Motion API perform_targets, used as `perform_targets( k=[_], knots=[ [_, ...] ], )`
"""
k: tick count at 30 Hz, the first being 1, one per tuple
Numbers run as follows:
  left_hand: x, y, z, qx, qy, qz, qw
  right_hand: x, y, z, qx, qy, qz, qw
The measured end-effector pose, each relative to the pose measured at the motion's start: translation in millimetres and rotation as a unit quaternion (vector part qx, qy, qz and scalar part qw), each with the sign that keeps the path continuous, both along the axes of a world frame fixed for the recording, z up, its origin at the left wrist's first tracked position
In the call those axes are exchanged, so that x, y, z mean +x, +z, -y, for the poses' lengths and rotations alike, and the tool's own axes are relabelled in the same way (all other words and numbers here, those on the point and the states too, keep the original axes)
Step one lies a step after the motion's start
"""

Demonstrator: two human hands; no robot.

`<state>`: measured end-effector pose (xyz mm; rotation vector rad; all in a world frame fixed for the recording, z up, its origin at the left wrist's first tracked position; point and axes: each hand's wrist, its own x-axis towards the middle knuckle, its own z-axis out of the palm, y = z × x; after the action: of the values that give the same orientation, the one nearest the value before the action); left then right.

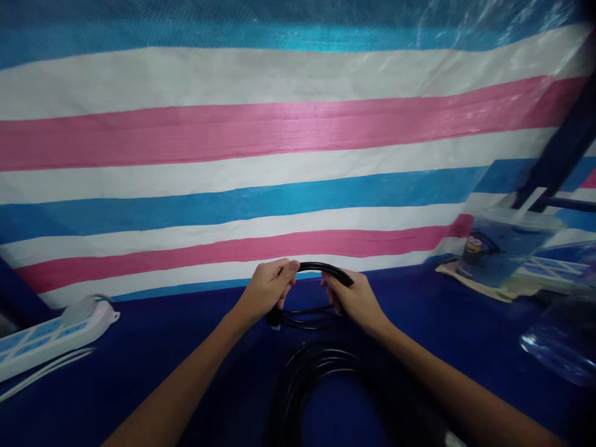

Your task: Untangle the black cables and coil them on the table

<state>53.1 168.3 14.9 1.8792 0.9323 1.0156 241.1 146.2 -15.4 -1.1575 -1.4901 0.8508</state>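
Note:
A coiled black cable (323, 267) is held up between my two hands, above the dark blue surface. My left hand (272, 282) grips the left side of this coil, thumb on top and fingers curled beneath. On the right side, my right hand (351, 295) is wrapped round the same coil. Lower loops of the coil hang between the hands, and a dark end piece (274, 318) shows below my left hand. Nearer to me, a larger coil of black cable (291, 388) lies on the surface, partly lost in shadow.
A white power strip (88, 329) with a white cord (46, 371) lies at the left. At the right stand a plastic cup (500, 248) with a straw and a clear plastic container (559, 341). Striped sheeting (279, 130) hangs behind the blue table (162, 354).

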Motion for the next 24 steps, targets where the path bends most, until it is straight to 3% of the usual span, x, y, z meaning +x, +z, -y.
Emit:
perform_targets(
  k=[3,5,8,10,12,14,17,20,22,24],
  knots=[
    [2,3.2,-1,-0.034,0.0,0.015,0.999,0,-2.7,-1,0.024,-0.017,0.025,0.999],
    [6,20.8,5,-0.055,0.01,0.022,0.998,3,8.0,0,0.065,-0.044,0.073,0.994],
    [8,65.8,26,-0.103,0.021,0.052,0.993,9,50.7,14,0.137,-0.084,0.198,0.967],
    [8,93.2,46,-0.167,0.007,0.088,0.982,13,87.6,35,0.145,-0.066,0.264,0.951],
    [6,105.3,66,-0.236,-0.018,0.112,0.965,18,116.4,60,0.127,-0.054,0.332,0.933],
    [4,98.0,81,-0.283,-0.038,0.105,0.953,22,126.5,83,0.082,-0.021,0.38,0.921],
    [5,64.4,93,-0.273,-0.02,-0.016,0.962,25,106.6,103,-0.027,0.037,0.44,0.897],
    [10,36.7,98,-0.145,0.015,-0.28,0.949,22,73.4,108,-0.094,0.054,0.505,0.856],
    [13,31.9,101,-0.023,0.045,-0.424,0.904,18,60.4,108,-0.108,0.057,0.555,0.823],
    [14,35.2,104,0.042,0.06,-0.486,0.871,12,57.9,109,-0.111,0.057,0.596,0.793]
  ],
)
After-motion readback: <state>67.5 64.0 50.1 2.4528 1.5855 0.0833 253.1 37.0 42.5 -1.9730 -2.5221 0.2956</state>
